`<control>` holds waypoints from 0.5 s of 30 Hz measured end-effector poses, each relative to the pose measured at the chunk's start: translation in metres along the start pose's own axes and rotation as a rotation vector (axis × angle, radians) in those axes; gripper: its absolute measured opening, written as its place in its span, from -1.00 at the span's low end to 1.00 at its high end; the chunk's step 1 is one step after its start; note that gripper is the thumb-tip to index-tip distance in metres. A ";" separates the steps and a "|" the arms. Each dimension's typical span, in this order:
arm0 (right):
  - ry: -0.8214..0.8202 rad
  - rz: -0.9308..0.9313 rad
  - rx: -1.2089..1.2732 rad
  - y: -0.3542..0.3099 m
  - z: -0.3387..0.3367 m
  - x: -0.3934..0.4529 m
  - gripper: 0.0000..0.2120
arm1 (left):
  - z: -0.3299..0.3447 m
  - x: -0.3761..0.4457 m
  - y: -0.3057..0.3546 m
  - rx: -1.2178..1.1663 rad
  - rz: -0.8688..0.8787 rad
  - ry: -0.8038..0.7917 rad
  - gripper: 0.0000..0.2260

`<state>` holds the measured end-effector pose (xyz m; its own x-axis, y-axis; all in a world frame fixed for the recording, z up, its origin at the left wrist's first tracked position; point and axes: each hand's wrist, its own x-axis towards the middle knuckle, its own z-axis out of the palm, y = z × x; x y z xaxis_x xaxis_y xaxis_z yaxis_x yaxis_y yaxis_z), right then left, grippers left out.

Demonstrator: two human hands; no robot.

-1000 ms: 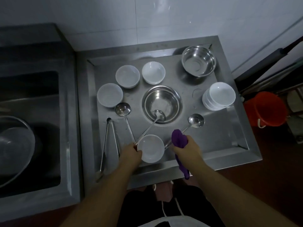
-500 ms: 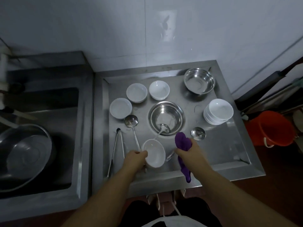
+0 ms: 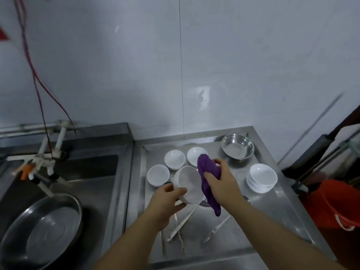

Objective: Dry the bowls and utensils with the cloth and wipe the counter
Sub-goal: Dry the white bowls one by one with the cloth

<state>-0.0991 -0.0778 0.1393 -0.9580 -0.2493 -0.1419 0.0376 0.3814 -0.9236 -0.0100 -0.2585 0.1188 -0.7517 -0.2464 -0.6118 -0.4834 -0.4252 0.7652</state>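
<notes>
Gripping a white bowl [image 3: 190, 185] in the left hand [image 3: 165, 203], right hand [image 3: 222, 182] clutching a purple cloth [image 3: 207, 172] against it; can't spot readable writing.

No text, label, brand, number or sign can be read on anything near either hand or elsewhere in view
</notes>
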 end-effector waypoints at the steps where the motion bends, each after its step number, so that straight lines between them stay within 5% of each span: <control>1: -0.003 -0.065 -0.035 -0.012 -0.001 0.001 -0.67 | 0.003 -0.005 0.013 0.013 0.045 -0.029 -0.77; 8: 0.079 -0.469 -0.371 -0.079 0.000 0.009 -0.64 | 0.025 -0.040 0.076 -0.068 0.258 -0.055 -0.73; 15: 0.006 -0.553 -0.444 -0.124 -0.012 0.021 -0.60 | 0.038 -0.064 0.112 -0.070 0.456 -0.057 -0.65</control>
<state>-0.1269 -0.1199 0.2549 -0.8048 -0.5071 0.3086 -0.5730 0.5277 -0.6271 -0.0332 -0.2571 0.2518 -0.9050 -0.3742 -0.2021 -0.0674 -0.3430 0.9369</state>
